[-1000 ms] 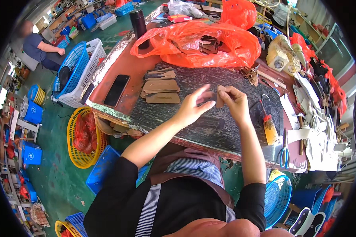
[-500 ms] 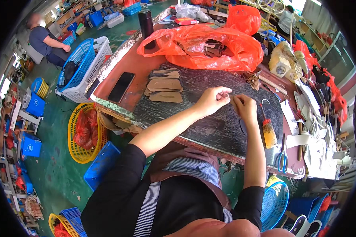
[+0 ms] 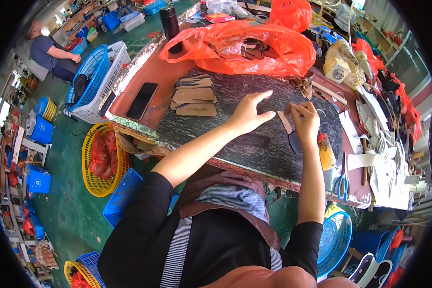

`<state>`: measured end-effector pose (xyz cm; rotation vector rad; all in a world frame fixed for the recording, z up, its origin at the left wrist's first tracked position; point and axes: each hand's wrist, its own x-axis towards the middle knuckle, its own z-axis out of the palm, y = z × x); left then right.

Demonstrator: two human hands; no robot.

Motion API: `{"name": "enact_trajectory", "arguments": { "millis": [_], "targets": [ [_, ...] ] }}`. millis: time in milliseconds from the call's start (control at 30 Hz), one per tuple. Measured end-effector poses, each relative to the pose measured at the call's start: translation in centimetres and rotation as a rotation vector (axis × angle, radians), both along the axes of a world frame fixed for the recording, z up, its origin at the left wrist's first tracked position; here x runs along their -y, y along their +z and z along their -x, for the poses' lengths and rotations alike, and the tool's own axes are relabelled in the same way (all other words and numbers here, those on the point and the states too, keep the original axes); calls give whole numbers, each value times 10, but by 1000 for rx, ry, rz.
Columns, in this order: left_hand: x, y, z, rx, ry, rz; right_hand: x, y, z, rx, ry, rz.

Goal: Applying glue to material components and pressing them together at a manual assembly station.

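My left hand (image 3: 247,114) is raised over the dark stone-like slab (image 3: 211,139), thumb and fingers spread, holding nothing. To its right, my right hand (image 3: 306,120) pinches a thin leather-like piece (image 3: 285,123), tan on one part and dark below the palm. The fingers partly hide it. Left of my hands lies a stack of tan and dark cut pieces (image 3: 194,98). A yellow tool with a red collar (image 3: 327,154) lies beside my right wrist, and scissors with blue handles (image 3: 342,186) rest near the slab's right edge.
An open red plastic bag (image 3: 245,48) of dark pieces spans the back. A phone (image 3: 142,101) and a black flask (image 3: 170,26) are at left. White offcuts (image 3: 389,168) pile up at right. Baskets (image 3: 88,165) stand on the floor; a person (image 3: 53,53) sits far left.
My left hand has drawn away from the right and its fingers have spread. My right hand has shifted slightly right with the piece, whose tan part now shows. The whole view has shifted a little.
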<state>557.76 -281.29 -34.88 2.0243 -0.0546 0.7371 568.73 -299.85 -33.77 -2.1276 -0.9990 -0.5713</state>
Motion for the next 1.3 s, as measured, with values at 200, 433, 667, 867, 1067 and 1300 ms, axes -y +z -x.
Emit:
{"name": "enact_trajectory", "arguments": {
  "millis": [200, 433, 667, 867, 1067, 1300],
  "targets": [
    [12, 4, -10, -178, -342, 600, -18, 18, 33, -318, 234, -334],
    [-11, 19, 20, -460, -328, 286, -23, 13, 46, -736, 337, -341],
    [-30, 3, 62, -588, -250, 263, -14, -11, 62, -825, 295, -303],
    [-33, -19, 75, -404, -62, -2, -13, -32, 83, -669, 139, -148],
    [-28, -32, 83, -271, 58, -198, -12, -44, 88, -529, 143, -61],
    [-24, -39, 85, -222, 84, -163, -17, -47, 90, -451, 126, -80]
  ]
}}
